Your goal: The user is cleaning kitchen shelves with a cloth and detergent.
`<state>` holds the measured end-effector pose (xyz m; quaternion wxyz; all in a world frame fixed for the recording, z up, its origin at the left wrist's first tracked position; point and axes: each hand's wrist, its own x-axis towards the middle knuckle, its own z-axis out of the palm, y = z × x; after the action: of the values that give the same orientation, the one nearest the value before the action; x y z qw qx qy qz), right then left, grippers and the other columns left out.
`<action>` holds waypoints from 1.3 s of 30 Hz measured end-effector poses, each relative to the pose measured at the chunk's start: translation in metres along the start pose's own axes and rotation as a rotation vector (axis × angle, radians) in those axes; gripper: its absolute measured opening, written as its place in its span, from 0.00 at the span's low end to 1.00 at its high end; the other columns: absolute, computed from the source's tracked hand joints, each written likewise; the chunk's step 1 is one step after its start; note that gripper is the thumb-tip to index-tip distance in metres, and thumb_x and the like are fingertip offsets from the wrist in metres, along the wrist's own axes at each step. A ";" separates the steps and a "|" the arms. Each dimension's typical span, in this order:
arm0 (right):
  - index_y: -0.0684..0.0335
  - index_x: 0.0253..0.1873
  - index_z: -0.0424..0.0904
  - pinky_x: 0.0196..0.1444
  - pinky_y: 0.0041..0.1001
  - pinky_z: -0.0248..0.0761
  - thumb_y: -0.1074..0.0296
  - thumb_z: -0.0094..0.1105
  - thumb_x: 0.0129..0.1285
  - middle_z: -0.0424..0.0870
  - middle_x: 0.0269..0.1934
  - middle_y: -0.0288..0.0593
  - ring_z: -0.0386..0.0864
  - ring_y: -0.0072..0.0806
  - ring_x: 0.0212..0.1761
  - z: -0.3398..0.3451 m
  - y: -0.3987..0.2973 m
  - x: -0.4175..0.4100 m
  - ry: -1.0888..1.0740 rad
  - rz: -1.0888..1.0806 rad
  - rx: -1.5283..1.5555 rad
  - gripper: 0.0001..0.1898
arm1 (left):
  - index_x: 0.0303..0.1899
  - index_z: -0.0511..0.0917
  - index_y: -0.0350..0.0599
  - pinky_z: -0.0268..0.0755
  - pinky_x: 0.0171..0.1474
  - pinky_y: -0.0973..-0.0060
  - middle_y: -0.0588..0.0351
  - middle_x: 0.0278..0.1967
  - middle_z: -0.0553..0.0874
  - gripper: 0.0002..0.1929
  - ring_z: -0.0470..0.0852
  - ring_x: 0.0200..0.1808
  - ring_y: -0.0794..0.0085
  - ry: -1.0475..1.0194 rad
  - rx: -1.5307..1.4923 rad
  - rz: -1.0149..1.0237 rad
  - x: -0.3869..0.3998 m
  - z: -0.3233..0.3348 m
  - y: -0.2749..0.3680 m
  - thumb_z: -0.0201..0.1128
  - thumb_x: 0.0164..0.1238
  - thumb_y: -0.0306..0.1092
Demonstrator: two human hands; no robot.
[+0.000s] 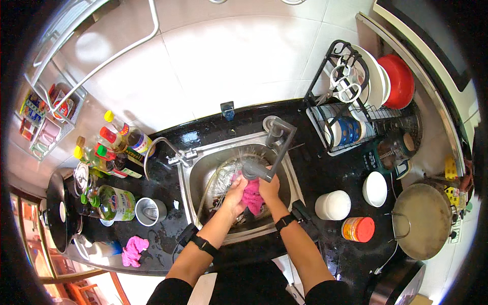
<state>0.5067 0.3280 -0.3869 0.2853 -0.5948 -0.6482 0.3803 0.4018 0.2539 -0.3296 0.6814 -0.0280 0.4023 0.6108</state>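
Both hands are over a stainless steel sink [185, 179], under the head of a grey faucet [280, 152] with water running from it. A wet pink cloth [252, 198] is bunched between them. My left hand [237, 193] grips its left side, and my right hand [270, 187] has hold of the right side, partly hidden by the faucet head. Below the cloth, a round, shiny item [219, 177] and other dishes lie in the basin, too covered by water and hands to name. Each wrist wears a black strap.
Left stand sauce bottles [126, 164], a large oil bottle [118, 202], a metal cup [150, 211] and another pink cloth [134, 251]. Right are a dish rack [343, 114], a white canister [333, 205], a white bowl [374, 188], a red-lidded jar [358, 229] and a big pan [421, 221].
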 end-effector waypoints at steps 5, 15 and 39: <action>0.59 0.63 0.69 0.52 0.34 0.66 0.65 0.62 0.59 0.79 0.48 0.47 0.75 0.43 0.50 -0.022 -0.024 -0.013 0.206 -0.369 -0.227 0.26 | 0.62 0.68 0.51 0.71 0.59 0.64 0.55 0.56 0.78 0.18 0.77 0.56 0.65 0.029 -0.083 0.220 -0.010 0.001 0.026 0.53 0.73 0.34; 0.68 0.64 0.67 0.58 0.30 0.67 0.68 0.73 0.50 0.77 0.55 0.42 0.74 0.29 0.55 -0.027 -0.026 -0.028 -0.678 -0.074 0.278 0.35 | 0.67 0.62 0.45 0.63 0.66 0.58 0.48 0.62 0.71 0.29 0.72 0.63 0.57 -0.105 -0.018 0.213 -0.027 -0.011 0.063 0.41 0.63 0.15; 0.65 0.55 0.72 0.50 0.34 0.70 0.64 0.65 0.53 0.80 0.44 0.50 0.78 0.38 0.45 0.008 -0.070 -0.061 -0.096 -0.023 0.460 0.24 | 0.56 0.72 0.45 0.70 0.58 0.57 0.50 0.54 0.80 0.27 0.78 0.54 0.56 0.004 -0.158 0.042 0.007 -0.015 0.022 0.50 0.69 0.59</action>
<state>0.4692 0.2663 -0.3283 0.3866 -0.4880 -0.5641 0.5423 0.3749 0.2573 -0.3338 0.6632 -0.0745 0.3549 0.6547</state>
